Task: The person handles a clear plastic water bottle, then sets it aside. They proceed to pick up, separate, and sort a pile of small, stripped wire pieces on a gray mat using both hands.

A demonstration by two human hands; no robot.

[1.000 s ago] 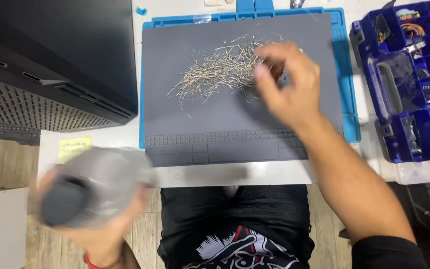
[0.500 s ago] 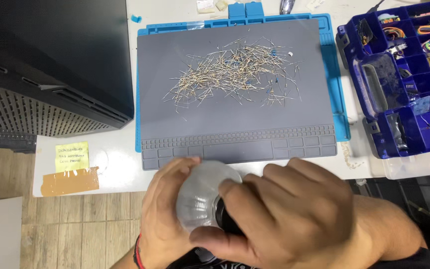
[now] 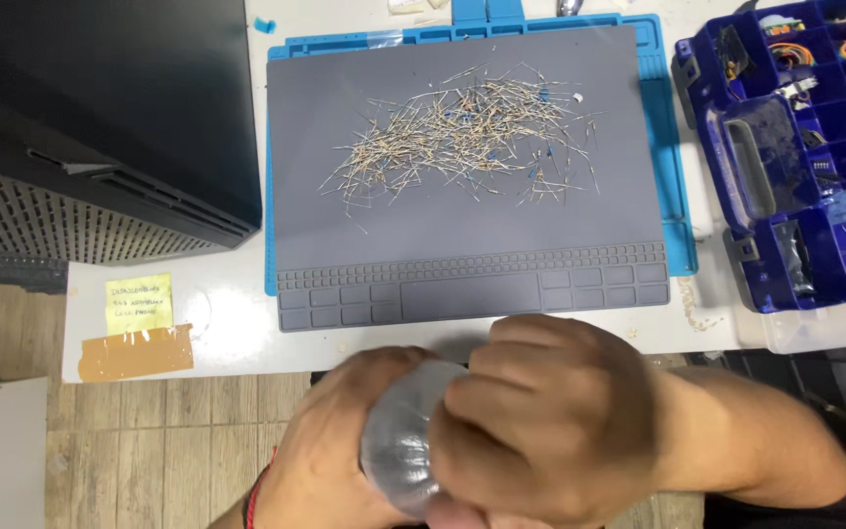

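Both my hands are low in the view, in front of the table edge. My left hand (image 3: 330,446) cups a grey translucent plastic jar (image 3: 399,441) from the left and below. My right hand (image 3: 550,421) is wrapped over the jar's top end, fingers curled around it. Further off, a pile of several thin wire-legged components (image 3: 462,132) lies spread on the grey work mat (image 3: 462,235). Neither hand touches the pile.
The grey mat sits on a blue tray (image 3: 676,196) on a white table (image 3: 237,328). A black computer case (image 3: 100,118) stands at left. A blue compartment organizer box (image 3: 800,147) with small parts is at right. A yellow note (image 3: 139,302) and brown tape (image 3: 134,353) stick near the table's front left.
My right hand left the component pile and came down onto the jar held by my left hand. The jar moved toward the middle, and both hands now grip it closely.
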